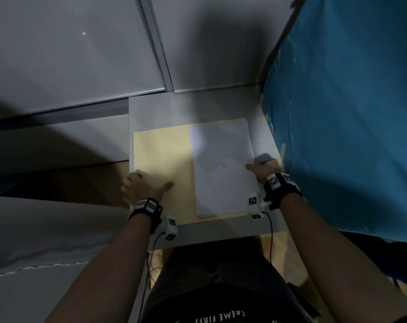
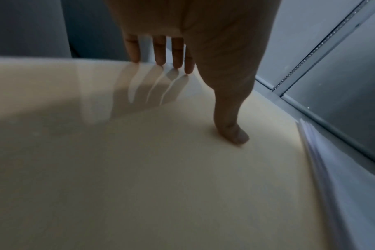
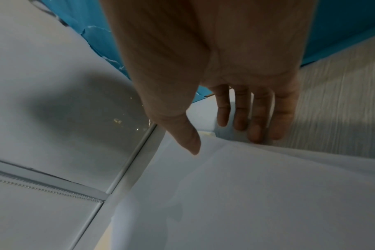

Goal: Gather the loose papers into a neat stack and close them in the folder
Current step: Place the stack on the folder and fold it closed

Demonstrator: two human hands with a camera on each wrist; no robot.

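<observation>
An open cream folder [image 1: 162, 159] lies flat on a small white table [image 1: 197, 106]. A stack of white papers [image 1: 221, 164] sits on the folder's right half, with a few sheet edges slightly offset at the near end. My left hand [image 1: 148, 180] lies flat on the bare left flap [image 2: 139, 169], its straight fingers [image 2: 158, 55] reaching the flap's outer edge and the thumb pressing down. My right hand [image 1: 258, 163] is at the papers' right edge: the thumb rests on the top sheet [image 3: 246, 194] and the straight fingers [image 3: 240, 118] press against the stack's side.
A blue sheet [image 1: 349, 113] hangs close along the table's right side. Grey wall panels with a metal rail [image 1: 155, 50] stand behind and to the left. The table is barely wider than the open folder. Cables run from both wrist cameras off the near edge.
</observation>
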